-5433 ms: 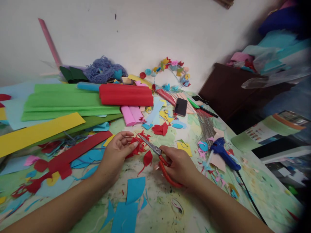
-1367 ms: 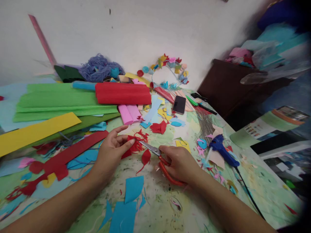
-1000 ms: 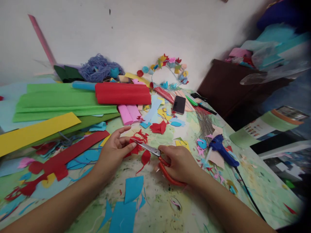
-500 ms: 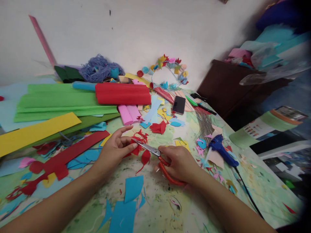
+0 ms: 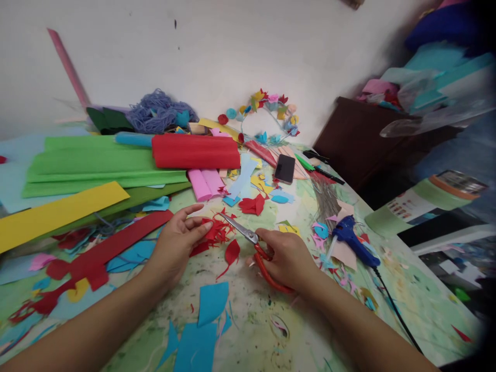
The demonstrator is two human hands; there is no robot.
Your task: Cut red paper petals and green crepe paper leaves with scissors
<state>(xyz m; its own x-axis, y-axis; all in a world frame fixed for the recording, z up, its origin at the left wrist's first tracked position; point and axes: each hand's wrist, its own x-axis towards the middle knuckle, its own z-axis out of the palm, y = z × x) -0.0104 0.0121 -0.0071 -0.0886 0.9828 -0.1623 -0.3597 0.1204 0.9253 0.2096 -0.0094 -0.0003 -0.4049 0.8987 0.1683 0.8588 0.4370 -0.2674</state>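
My left hand (image 5: 180,235) pinches a piece of red paper (image 5: 200,231) between thumb and fingers, just above a heap of thin red paper scraps (image 5: 220,231). In my right hand (image 5: 284,256) is a pair of scissors (image 5: 248,235) with orange-red handles. Its blades look closed and point up and left, apart from the paper in my left hand. A red leaf-shaped cutout (image 5: 232,251) with a thin tail lies on the table between my hands. Farther back rests a folded red paper piece (image 5: 252,204). Blue paper pieces (image 5: 214,304) lie nearer to me.
Green crepe paper (image 5: 96,165) and a red roll (image 5: 196,151) lie at the back left. A phone (image 5: 284,169) is beyond my right hand. To the right are a blue glue gun (image 5: 354,240) with its cord and a green tumbler (image 5: 422,201). A flower wreath (image 5: 271,116) leans on the wall.
The scissors have come away from the red paper and their blades have closed. My left hand has shifted slightly left with the paper.
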